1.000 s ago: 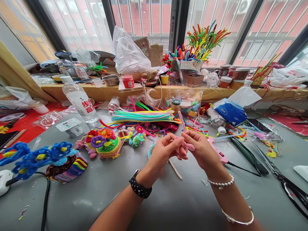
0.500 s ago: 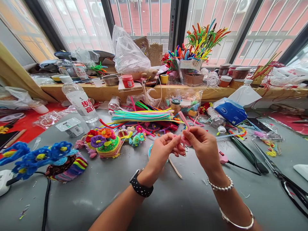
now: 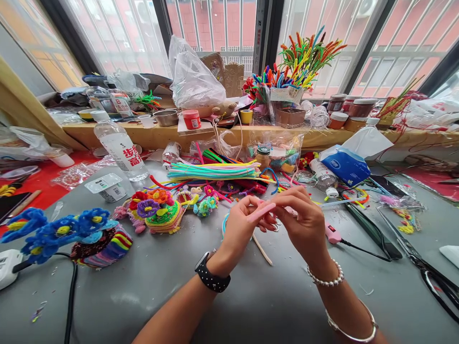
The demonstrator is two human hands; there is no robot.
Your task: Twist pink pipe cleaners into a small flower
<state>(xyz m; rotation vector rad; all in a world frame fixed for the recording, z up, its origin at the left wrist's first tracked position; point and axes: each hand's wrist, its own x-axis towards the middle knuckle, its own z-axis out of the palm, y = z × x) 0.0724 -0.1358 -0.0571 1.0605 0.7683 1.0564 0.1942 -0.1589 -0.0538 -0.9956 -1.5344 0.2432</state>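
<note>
Over the middle of the grey table, a pink pipe cleaner runs between my two hands. My left hand is closed on its left part, with the thumb hidden behind the pink piece. My right hand pinches the other end with thumb and fingertips; part of the pink piece is covered by these fingers. Just beyond the hands lies a bundle of pastel pipe cleaners. A wooden stick rests on the table beneath my hands.
To the left stand a blue flower piece on a striped base, a colourful flower cake and a water bottle. On the right lie large scissors, a pink device with a cord and a blue tissue pack.
The pink pipe cleaner's free length, upright before, is now folded down leftward across my left hand. My right hand has turned over with it, its fingers reaching left.
</note>
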